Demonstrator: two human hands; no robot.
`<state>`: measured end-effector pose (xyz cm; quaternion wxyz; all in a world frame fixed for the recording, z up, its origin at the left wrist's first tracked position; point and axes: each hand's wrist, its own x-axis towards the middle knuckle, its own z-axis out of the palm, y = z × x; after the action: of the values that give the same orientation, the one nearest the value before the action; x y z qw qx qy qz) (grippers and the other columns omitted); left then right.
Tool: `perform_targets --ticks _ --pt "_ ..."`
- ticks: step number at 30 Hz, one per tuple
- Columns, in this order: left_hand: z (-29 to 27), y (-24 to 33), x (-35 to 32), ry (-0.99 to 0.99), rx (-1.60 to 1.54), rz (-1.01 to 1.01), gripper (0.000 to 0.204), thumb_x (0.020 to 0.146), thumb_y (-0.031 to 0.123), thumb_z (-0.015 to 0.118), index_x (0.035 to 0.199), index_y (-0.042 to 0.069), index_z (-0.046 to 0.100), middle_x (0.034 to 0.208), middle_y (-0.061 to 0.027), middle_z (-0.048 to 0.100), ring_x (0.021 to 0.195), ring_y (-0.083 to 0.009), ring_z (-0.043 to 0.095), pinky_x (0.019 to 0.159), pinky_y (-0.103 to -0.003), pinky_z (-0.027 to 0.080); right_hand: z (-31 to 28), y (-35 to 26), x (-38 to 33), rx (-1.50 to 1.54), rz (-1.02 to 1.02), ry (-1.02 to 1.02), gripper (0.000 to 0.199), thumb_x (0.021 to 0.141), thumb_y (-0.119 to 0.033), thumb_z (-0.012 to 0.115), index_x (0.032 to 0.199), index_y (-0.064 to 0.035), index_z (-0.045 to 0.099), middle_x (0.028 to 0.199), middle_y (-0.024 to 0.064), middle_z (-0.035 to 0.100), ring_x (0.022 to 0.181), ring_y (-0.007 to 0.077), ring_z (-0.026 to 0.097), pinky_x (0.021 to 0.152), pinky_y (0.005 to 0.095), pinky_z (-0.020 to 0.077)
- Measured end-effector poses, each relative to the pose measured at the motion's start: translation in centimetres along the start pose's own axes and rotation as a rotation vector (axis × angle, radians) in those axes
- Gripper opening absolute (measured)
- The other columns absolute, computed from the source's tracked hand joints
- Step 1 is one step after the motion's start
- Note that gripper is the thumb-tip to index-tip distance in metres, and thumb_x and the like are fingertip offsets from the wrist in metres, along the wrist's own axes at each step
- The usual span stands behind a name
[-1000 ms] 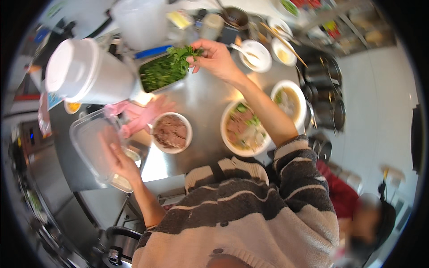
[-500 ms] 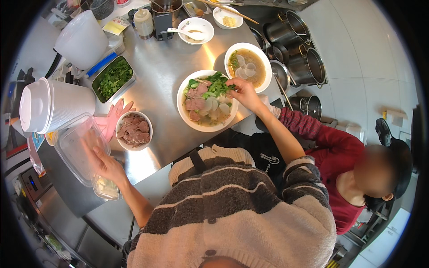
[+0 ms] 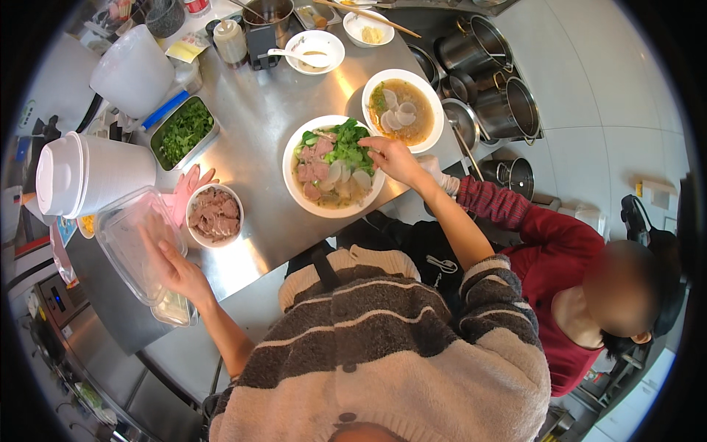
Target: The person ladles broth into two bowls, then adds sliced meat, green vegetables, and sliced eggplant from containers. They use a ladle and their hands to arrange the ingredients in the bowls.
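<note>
A large white bowl holds broth, sliced meat, pale translucent radish-like slices and leafy greens. At its right rim my right hand reaches over, fingertips bent down at the edge of the greens and slightly apart. I make out nothing held in them. My left hand is open, fingers stretched out, over or beside a clear plastic container at the table's left end; whether it touches is unclear. Nearby stands a small white bowl of sliced cooked meat.
A second soup bowl stands behind my right hand. Chopped herbs fill a metal tray by pink gloves and stacked white tubs. A spoon bowl is farther back. A co-worker in a red sleeve stands close right, near pots.
My right hand has shifted slightly left and lower over the greens, its fingers looser. The greens lie more spread out in the bowl. My left hand stays nearly in place.
</note>
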<state>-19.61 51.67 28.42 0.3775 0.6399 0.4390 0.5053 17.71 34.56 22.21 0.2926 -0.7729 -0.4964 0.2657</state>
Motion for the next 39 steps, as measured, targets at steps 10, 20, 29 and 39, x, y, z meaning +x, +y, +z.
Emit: perform_targets --ticks 10,20,29,39 --pt "-0.1 0.2 -0.3 0.019 -0.002 -0.022 0.048 0.104 0.020 0.034 0.144 -0.005 0.027 0.140 -0.0243 0.043 0.131 -0.0342 0.042 0.109 -0.047 0.035 -0.5 -1.4 -0.3 -0.121 -0.160 0.325 0.009 0.088 -0.008 0.063 0.094 -0.0034 0.067 0.085 0.0093 0.064 0.072 0.0228 0.066 0.059 0.0312 0.0512" --pt "-4.1 -1.2 -2.0 0.248 -0.071 -0.131 0.046 0.103 0.017 0.039 0.143 -0.004 0.032 0.144 -0.0170 0.041 0.130 -0.0256 0.044 0.107 -0.041 0.038 8.0 -14.7 11.6 -0.023 -0.596 0.058 0.010 0.085 -0.011 0.063 0.092 -0.0065 0.066 0.086 0.0100 0.065 0.077 0.0301 0.063 0.067 0.0378 0.0511" --pt "-7.0 -2.5 -4.7 0.356 -0.052 -0.214 0.046 0.103 0.013 0.034 0.144 -0.008 0.028 0.142 -0.0239 0.040 0.130 -0.0316 0.042 0.108 -0.044 0.037 29.6 -22.4 29.9 -0.201 -0.647 -0.374 0.045 0.071 -0.013 0.075 0.109 0.0010 0.058 0.112 0.0230 0.058 0.103 0.0346 0.061 0.085 0.0411 0.0521" --pt "-8.7 -4.0 -5.7 0.410 -0.088 -0.298 0.047 0.103 0.012 0.033 0.144 -0.009 0.025 0.143 -0.0249 0.038 0.133 -0.0339 0.039 0.110 -0.044 0.033 33.0 -21.6 30.0 -0.459 -0.370 -0.370 0.061 0.070 -0.021 0.079 0.123 -0.0094 0.051 0.119 0.0191 0.050 0.104 0.0412 0.059 0.086 0.0474 0.0501"
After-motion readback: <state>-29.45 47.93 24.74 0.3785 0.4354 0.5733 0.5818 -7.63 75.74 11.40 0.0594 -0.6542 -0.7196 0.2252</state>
